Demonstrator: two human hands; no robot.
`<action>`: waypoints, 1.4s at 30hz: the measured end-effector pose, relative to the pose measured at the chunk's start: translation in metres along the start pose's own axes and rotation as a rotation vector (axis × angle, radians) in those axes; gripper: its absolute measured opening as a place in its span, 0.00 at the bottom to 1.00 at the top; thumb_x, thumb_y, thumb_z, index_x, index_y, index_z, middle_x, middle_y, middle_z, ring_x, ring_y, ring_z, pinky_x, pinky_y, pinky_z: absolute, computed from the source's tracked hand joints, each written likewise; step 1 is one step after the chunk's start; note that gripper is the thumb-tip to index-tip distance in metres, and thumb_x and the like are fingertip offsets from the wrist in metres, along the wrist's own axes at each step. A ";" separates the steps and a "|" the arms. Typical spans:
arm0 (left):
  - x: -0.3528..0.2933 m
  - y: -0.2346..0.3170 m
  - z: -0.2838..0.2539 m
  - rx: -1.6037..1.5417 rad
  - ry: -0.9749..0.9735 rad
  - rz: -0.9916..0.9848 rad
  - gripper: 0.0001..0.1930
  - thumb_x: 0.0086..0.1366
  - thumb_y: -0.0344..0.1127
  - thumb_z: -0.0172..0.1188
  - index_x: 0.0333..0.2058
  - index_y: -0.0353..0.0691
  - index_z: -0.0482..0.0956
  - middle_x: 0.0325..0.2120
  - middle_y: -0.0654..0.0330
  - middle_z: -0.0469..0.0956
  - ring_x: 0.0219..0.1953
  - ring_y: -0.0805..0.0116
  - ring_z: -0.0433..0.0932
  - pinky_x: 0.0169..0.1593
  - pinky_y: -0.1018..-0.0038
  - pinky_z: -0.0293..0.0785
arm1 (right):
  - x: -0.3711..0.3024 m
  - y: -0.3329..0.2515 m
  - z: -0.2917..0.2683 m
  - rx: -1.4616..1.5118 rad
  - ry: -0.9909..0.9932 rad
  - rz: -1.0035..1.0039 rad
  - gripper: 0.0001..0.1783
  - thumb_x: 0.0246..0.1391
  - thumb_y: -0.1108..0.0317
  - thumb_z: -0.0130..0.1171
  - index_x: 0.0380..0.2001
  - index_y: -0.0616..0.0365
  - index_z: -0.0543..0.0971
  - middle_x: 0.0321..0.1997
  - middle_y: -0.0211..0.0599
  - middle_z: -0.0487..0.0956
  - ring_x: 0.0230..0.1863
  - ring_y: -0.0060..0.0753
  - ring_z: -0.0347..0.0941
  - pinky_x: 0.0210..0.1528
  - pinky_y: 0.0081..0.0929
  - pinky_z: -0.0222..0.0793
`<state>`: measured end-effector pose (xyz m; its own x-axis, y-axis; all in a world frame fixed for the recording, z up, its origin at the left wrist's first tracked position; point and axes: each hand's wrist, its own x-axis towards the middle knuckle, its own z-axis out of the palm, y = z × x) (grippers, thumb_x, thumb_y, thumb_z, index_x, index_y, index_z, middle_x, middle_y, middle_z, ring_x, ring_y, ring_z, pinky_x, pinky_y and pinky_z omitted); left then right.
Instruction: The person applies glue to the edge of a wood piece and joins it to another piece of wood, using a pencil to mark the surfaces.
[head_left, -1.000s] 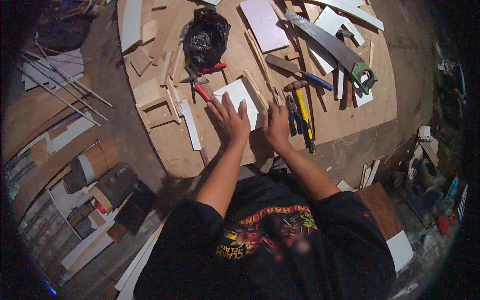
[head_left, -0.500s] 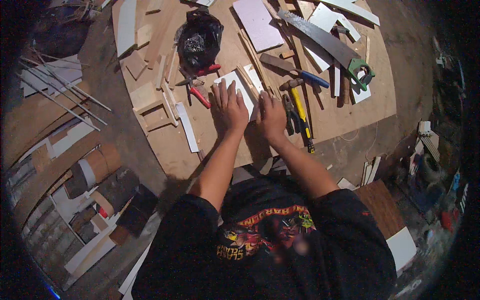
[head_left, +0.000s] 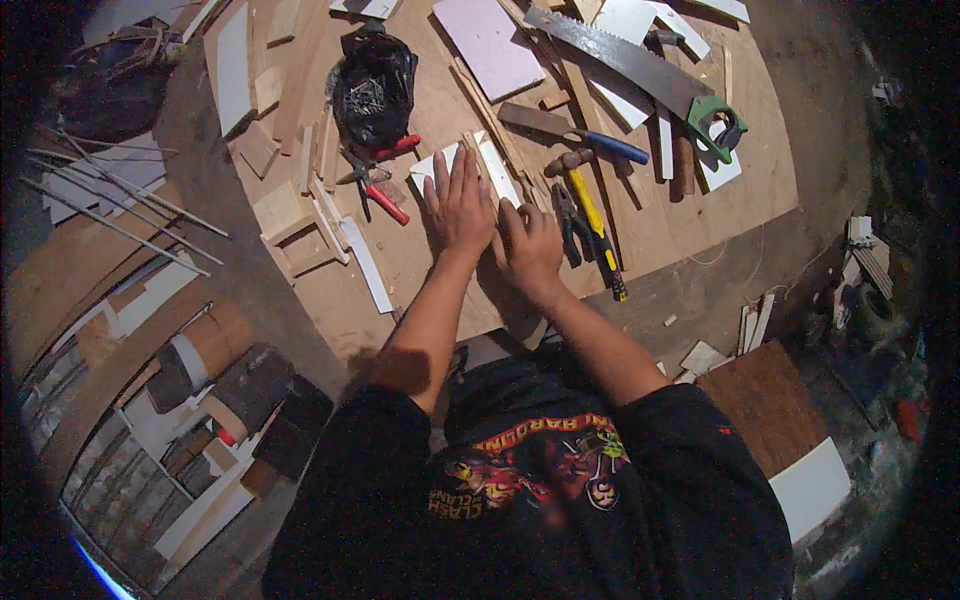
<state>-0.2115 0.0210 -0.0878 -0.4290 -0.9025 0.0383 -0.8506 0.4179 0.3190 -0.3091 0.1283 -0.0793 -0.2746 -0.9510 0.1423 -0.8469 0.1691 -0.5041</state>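
Note:
My left hand (head_left: pixel 463 208) lies with its fingers stretched out over a white board (head_left: pixel 426 172) on the wooden worktop. A narrow white strip with a bare wood edge (head_left: pixel 494 166) rests along the board's right side. At the strip's near end is my right hand (head_left: pixel 531 246), its fingers slightly bent and apart, with their tips touching the strip. What lies under both palms is hidden. Just right of my right hand are dark-handled pliers (head_left: pixel 572 228) and a hammer with a yellow and black handle (head_left: pixel 592 210).
On the worktop (head_left: pixel 440 285) lie red-handled pincers (head_left: pixel 383 198), a black bag of nails (head_left: pixel 372 95), a blue-handled chisel-like tool (head_left: pixel 610 145) and a green-handled handsaw (head_left: pixel 650 75). A small wooden frame (head_left: pixel 303 240) sits at the left edge. Offcuts surround these.
The view has shifted slightly. My right hand has slid toward me along the strip, its fingers now lower and closer to my left hand. My left hand remains flat on the board.

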 end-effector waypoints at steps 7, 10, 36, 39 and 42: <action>-0.003 0.003 0.012 0.025 0.054 -0.055 0.27 0.73 0.39 0.46 0.68 0.39 0.65 0.71 0.57 0.62 0.76 0.46 0.48 0.73 0.43 0.42 | -0.016 0.011 -0.015 0.166 -0.005 0.018 0.28 0.49 0.58 0.70 0.51 0.58 0.77 0.49 0.46 0.76 0.47 0.50 0.74 0.47 0.42 0.72; -0.002 0.003 0.013 0.014 0.070 -0.051 0.27 0.73 0.39 0.44 0.68 0.38 0.64 0.71 0.57 0.62 0.75 0.46 0.49 0.73 0.43 0.43 | -0.019 0.018 -0.015 0.237 0.022 -0.032 0.26 0.48 0.61 0.72 0.48 0.59 0.78 0.48 0.46 0.77 0.46 0.50 0.76 0.45 0.40 0.73; -0.001 0.003 0.016 -0.036 0.080 -0.070 0.27 0.73 0.40 0.44 0.68 0.39 0.65 0.71 0.55 0.61 0.75 0.47 0.49 0.74 0.47 0.40 | -0.025 0.024 -0.013 0.290 0.062 -0.059 0.19 0.49 0.66 0.70 0.42 0.66 0.80 0.49 0.51 0.80 0.48 0.50 0.80 0.48 0.38 0.79; -0.001 0.006 0.013 -0.003 0.040 -0.090 0.28 0.72 0.40 0.44 0.69 0.40 0.63 0.72 0.56 0.59 0.76 0.48 0.48 0.74 0.47 0.39 | -0.024 0.026 -0.012 0.303 0.054 -0.082 0.19 0.49 0.66 0.70 0.42 0.66 0.80 0.48 0.51 0.80 0.48 0.50 0.80 0.48 0.38 0.79; 0.000 0.008 0.011 0.026 0.030 -0.093 0.29 0.72 0.40 0.44 0.70 0.41 0.61 0.73 0.58 0.56 0.76 0.49 0.46 0.74 0.47 0.39 | -0.023 0.027 -0.011 0.295 0.055 -0.105 0.20 0.49 0.65 0.70 0.43 0.66 0.79 0.49 0.52 0.80 0.47 0.51 0.80 0.48 0.39 0.79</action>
<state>-0.2217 0.0258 -0.0961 -0.3391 -0.9400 0.0385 -0.8941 0.3348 0.2977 -0.3310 0.1573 -0.0869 -0.2237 -0.9424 0.2485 -0.7059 -0.0192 -0.7081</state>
